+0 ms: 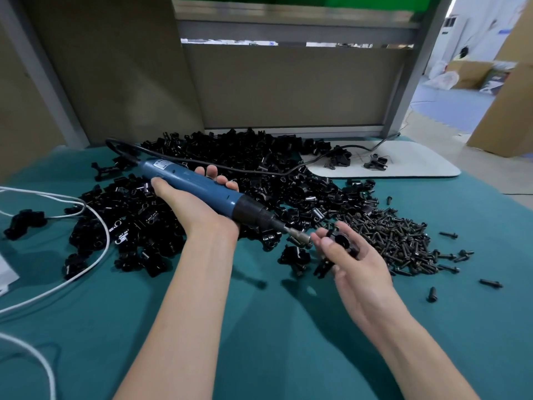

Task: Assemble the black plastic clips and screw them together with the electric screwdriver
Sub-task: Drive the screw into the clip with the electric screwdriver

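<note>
My left hand (196,206) grips the blue electric screwdriver (202,189) from below, its body lying level and its black nose and metal bit (298,234) pointing right. My right hand (349,261) holds a black plastic clip (343,243) between thumb and fingers, right at the bit's tip. A big heap of black clips (230,174) covers the middle of the green table cover (259,313). A pile of dark screws (398,238) lies to the right of my right hand.
The screwdriver's black cord (259,168) runs over the heap to the back right. White cables (95,232) loop at the left. A white pad (403,163) with a few clips lies at the back right. Loose screws (490,283) dot the right side. A grey partition stands behind.
</note>
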`<state>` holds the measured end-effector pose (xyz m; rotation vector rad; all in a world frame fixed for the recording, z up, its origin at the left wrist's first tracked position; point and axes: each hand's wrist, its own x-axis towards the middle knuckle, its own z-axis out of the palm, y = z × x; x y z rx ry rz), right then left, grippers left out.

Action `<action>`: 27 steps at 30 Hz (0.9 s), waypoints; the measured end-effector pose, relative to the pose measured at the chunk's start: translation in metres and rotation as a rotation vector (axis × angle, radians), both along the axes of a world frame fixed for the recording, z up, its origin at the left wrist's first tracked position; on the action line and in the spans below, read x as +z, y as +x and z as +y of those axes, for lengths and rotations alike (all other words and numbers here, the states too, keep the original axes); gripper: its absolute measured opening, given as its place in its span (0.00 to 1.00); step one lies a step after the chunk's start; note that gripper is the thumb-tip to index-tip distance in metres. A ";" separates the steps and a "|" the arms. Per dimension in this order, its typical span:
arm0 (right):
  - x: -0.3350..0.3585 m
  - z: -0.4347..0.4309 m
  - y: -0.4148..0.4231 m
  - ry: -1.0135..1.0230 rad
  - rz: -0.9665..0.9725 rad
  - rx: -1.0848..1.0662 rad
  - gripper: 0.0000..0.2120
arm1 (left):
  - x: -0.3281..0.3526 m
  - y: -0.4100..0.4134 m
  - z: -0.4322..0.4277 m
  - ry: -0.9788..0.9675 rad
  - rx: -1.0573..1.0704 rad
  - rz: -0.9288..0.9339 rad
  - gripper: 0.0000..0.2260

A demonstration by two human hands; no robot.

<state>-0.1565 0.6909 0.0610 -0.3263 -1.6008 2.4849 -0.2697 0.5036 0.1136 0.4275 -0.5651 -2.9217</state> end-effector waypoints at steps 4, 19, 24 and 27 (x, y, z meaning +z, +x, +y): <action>-0.011 -0.008 0.006 0.700 0.047 0.040 0.25 | 0.002 0.003 -0.003 0.075 -0.021 0.009 0.28; -0.023 -0.010 0.006 0.837 0.029 0.142 0.08 | 0.006 0.006 -0.006 -0.003 -0.038 0.052 0.27; -0.024 -0.010 0.008 0.872 0.047 0.138 0.09 | 0.011 0.008 -0.006 -0.179 -0.051 0.082 0.29; -0.025 -0.011 0.008 0.919 0.053 0.153 0.08 | 0.013 0.010 -0.003 -0.280 -0.051 0.115 0.30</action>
